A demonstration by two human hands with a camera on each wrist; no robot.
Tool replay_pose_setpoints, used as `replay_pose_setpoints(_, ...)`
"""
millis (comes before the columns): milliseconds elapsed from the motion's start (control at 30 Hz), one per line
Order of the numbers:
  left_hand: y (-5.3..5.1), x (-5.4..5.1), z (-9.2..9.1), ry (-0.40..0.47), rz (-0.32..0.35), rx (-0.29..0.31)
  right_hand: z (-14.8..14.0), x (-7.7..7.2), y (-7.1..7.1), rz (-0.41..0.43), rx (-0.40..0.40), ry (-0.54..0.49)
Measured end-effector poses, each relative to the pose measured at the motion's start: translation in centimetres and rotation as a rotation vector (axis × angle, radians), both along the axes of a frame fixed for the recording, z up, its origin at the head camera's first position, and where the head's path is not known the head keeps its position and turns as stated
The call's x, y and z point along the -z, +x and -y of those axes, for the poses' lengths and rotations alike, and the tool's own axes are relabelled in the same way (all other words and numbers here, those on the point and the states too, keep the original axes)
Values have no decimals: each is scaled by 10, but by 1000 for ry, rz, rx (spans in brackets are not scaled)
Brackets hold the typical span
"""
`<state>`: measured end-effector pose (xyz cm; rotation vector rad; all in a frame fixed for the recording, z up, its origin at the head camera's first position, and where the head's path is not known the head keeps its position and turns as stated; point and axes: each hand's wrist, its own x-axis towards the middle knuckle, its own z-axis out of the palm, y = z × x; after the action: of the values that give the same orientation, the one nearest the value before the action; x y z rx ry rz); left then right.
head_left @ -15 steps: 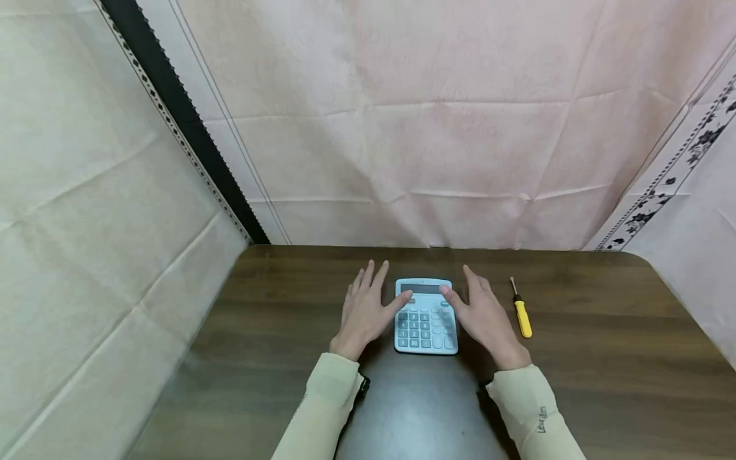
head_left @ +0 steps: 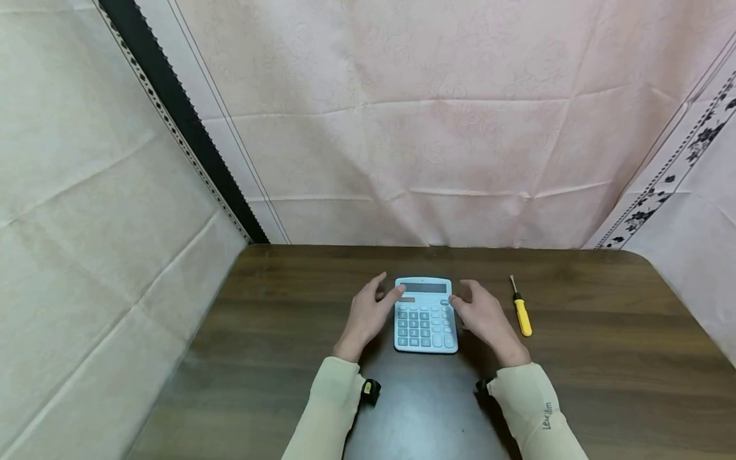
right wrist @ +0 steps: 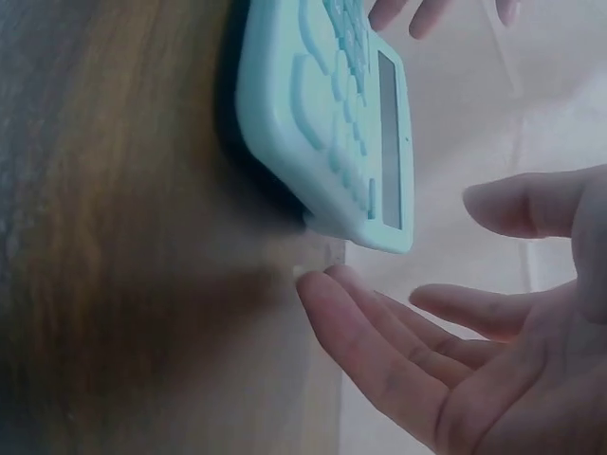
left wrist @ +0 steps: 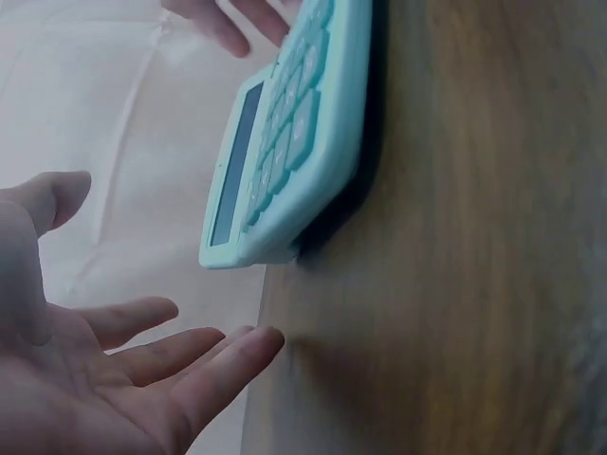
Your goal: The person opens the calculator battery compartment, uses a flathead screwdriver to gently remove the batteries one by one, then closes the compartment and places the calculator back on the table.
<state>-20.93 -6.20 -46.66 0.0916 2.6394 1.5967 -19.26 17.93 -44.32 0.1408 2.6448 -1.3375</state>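
Observation:
A light blue calculator (head_left: 424,315) lies face up on the table, its dark display toward the back. Beside its left edge is my left hand (head_left: 369,313), thumb stretched toward the upper left corner. My right hand (head_left: 485,314) stands on the other side, its thumb by the upper right edge. In the left wrist view a gap separates the left fingers (left wrist: 228,365) from the calculator (left wrist: 322,123). The right wrist view likewise shows the right fingers (right wrist: 351,332) apart from the calculator (right wrist: 285,104), loosely bent and holding nothing.
A screwdriver (head_left: 522,313) with a yellow handle lies on the table to the right of my right hand. The brown wooden table (head_left: 276,358) ends at a pale cloth backdrop (head_left: 437,140). More cloth hangs at the left and right.
Both hands' fingers have bent inward from a straighter spread. The thumbs have drawn back from over the display toward the calculator's sides. The calculator and screwdriver have stayed in place.

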Motion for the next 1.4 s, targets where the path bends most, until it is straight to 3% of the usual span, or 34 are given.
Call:
replay_pose_setpoints(200,1,2,0,70,44,-11,1,5,-1,61,-4,-75)
replay_pose_setpoints(533,1,4,-2,267,154,-9,-3,12,-4,118,-7,-157)
replay_pose_setpoints(933,0,10,-2,252,161,-8,-6,23,-6,117,-27,-200)
replay_pose_setpoints(1400,-1,11,-1,255,185,-3,-10,18,-5,122,-75,-223)
